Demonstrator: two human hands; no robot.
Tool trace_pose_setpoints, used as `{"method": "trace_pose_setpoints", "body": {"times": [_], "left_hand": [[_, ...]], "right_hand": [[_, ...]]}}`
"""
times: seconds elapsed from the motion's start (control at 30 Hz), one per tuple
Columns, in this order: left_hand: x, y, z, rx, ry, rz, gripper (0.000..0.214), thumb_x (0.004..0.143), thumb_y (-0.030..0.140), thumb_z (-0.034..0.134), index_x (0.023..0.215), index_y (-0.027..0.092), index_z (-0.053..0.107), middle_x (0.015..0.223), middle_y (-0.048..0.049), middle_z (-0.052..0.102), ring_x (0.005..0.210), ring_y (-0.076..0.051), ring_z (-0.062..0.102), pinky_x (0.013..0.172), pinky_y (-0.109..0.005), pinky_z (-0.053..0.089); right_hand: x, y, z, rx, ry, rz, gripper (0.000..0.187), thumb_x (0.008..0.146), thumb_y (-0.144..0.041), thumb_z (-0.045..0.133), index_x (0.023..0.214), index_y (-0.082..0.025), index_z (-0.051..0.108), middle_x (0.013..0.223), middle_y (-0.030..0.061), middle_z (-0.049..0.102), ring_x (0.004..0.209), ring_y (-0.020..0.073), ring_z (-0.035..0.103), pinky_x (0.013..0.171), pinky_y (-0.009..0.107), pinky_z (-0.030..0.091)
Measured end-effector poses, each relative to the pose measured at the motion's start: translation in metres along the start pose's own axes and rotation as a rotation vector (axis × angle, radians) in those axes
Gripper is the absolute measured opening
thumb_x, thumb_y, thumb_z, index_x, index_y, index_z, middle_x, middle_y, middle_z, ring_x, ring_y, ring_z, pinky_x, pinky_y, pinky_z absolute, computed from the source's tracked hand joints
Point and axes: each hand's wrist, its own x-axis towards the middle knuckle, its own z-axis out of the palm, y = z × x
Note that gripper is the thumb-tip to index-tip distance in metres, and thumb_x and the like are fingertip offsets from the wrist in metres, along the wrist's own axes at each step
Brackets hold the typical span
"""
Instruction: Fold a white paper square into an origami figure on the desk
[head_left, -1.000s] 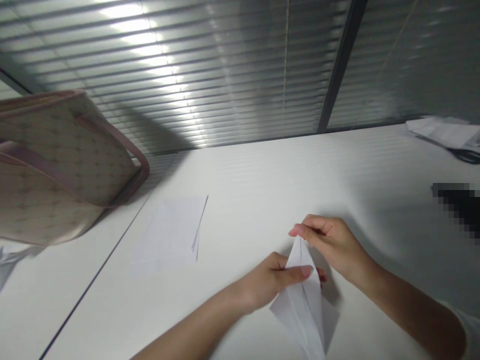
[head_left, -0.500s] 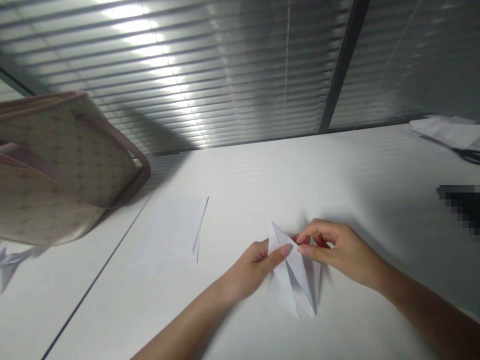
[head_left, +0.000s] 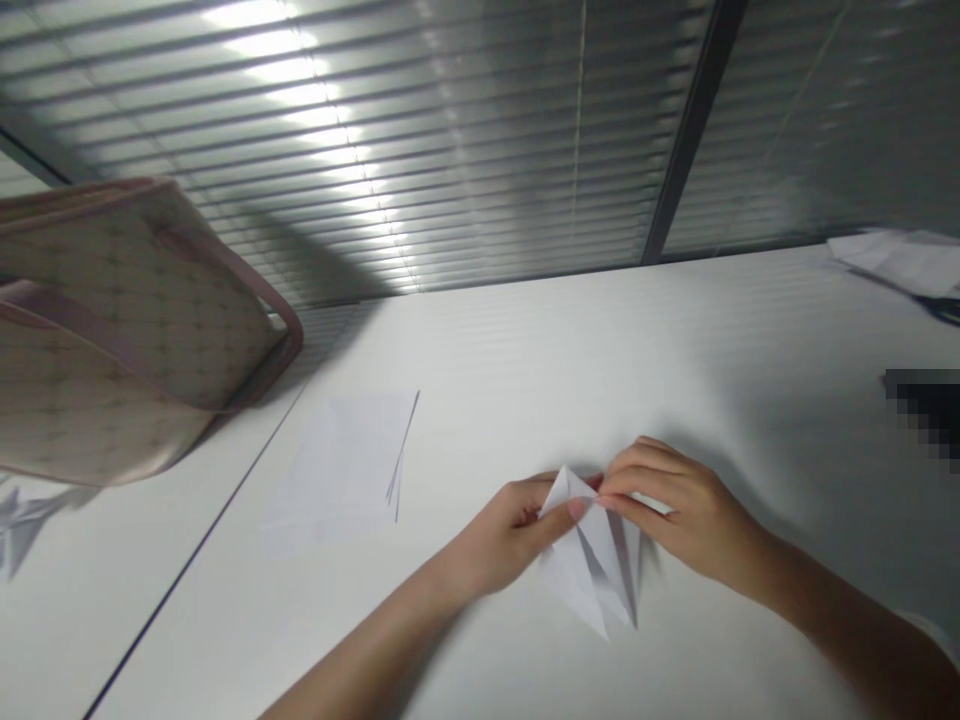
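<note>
A white folded paper piece [head_left: 592, 570] with pointed flaps lies on the white table [head_left: 525, 340] in front of me. My left hand [head_left: 510, 535] pinches its upper left point between thumb and forefinger. My right hand [head_left: 675, 510] is closed on the top of the same paper from the right, fingertips meeting the left hand's. The paper's lower point aims toward me.
A small stack of white square sheets [head_left: 349, 460] lies to the left. A beige patterned bag [head_left: 112, 330] with pink trim stands at far left. Papers [head_left: 900, 260] sit at the far right edge, and a window with blinds [head_left: 450, 150] runs behind the table.
The folded paper has been turned and lowered onto the table, its tip now pointing toward me. Both hands have come together at its top.
</note>
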Motion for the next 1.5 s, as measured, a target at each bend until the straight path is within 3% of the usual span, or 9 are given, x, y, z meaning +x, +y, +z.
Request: {"method": "trace_pose_setpoints", "body": {"times": [0.17,0.4,0.53,0.63,0.93,1.07,1.17,1.3,1.5], "left_hand": [[0.002,-0.006,-0.005,-0.088,0.018,-0.049,0.041,0.086,0.051,0.058,0.082,0.012,0.071,0.075,-0.0041,0.067,0.063,-0.014,0.057,0.063,-0.025,0.043],[0.001,-0.003,0.004,-0.172,0.046,-0.048,0.036,0.085,0.047,0.063,0.081,0.012,0.073,0.070,-0.0036,0.068,0.058,-0.012,0.057,0.058,-0.024,0.042],[0.004,-0.004,0.008,-0.216,0.166,0.045,0.027,0.078,0.036,0.074,0.099,0.018,0.074,0.106,-0.0073,0.070,0.094,-0.021,0.063,0.081,-0.030,0.046],[0.007,-0.008,0.008,-0.244,0.272,0.117,0.025,0.068,0.025,0.080,0.091,0.021,0.076,0.121,-0.0072,0.065,0.116,-0.025,0.055,0.093,-0.031,0.042],[0.006,-0.009,0.015,-0.263,0.392,0.119,0.012,0.066,0.017,0.077,0.077,0.018,0.078,0.087,-0.0068,0.076,0.084,-0.024,0.068,0.079,-0.032,0.050],[0.005,-0.007,0.011,-0.281,0.321,0.103,0.032,0.059,0.021,0.082,0.090,0.017,0.077,0.095,-0.0079,0.075,0.089,-0.025,0.066,0.081,-0.032,0.049],[0.002,-0.004,0.004,-0.316,0.182,0.073,0.059,0.061,0.045,0.081,0.109,0.014,0.072,0.097,-0.0119,0.073,0.088,-0.027,0.066,0.078,-0.035,0.049],[0.001,-0.004,0.000,-0.338,0.159,0.060,0.043,0.080,0.044,0.068,0.113,0.017,0.070,0.098,-0.0096,0.073,0.085,-0.021,0.065,0.077,-0.030,0.046],[0.002,-0.005,0.005,-0.314,0.204,0.100,0.045,0.077,0.029,0.076,0.119,0.020,0.064,0.093,-0.0041,0.071,0.082,-0.015,0.062,0.075,-0.025,0.044]], "right_hand": [[-0.003,0.005,-0.003,0.073,-0.031,0.018,0.023,0.090,-0.016,0.056,0.109,-0.026,0.066,0.099,0.0049,0.067,0.091,0.0167,0.063,0.078,0.030,0.053],[-0.004,0.004,0.001,0.105,0.038,-0.103,0.017,0.087,-0.014,0.061,0.090,-0.026,0.073,0.094,0.0044,0.065,0.077,0.0135,0.062,0.065,0.027,0.053],[-0.004,0.004,0.000,-0.017,0.083,-0.116,0.014,0.087,-0.017,0.062,0.086,-0.026,0.073,0.079,0.0022,0.065,0.073,0.0154,0.062,0.064,0.030,0.052],[-0.003,0.005,-0.002,-0.024,0.020,-0.136,0.019,0.087,-0.012,0.059,0.093,-0.026,0.070,0.087,0.0041,0.067,0.080,0.0168,0.062,0.069,0.031,0.052],[0.002,0.005,0.006,0.157,0.052,0.109,0.018,0.084,-0.016,0.062,0.097,-0.027,0.069,0.099,0.0057,0.065,0.094,0.0191,0.064,0.081,0.032,0.054],[0.001,0.010,0.008,0.197,0.127,0.142,0.014,0.086,-0.019,0.062,0.085,-0.027,0.073,0.091,0.0047,0.070,0.085,0.0181,0.068,0.075,0.030,0.056],[-0.001,0.011,0.003,0.179,0.171,0.117,0.017,0.085,-0.017,0.062,0.089,-0.028,0.074,0.095,0.0045,0.072,0.086,0.0188,0.069,0.075,0.032,0.057],[-0.002,0.007,-0.002,0.182,0.085,0.089,0.027,0.085,-0.012,0.059,0.102,-0.028,0.073,0.108,0.0057,0.071,0.099,0.0194,0.067,0.087,0.033,0.055],[0.004,0.000,0.005,0.543,0.121,0.568,0.022,0.080,-0.029,0.068,0.101,-0.023,0.067,0.089,0.0028,0.071,0.083,0.0170,0.068,0.074,0.029,0.055]]}}
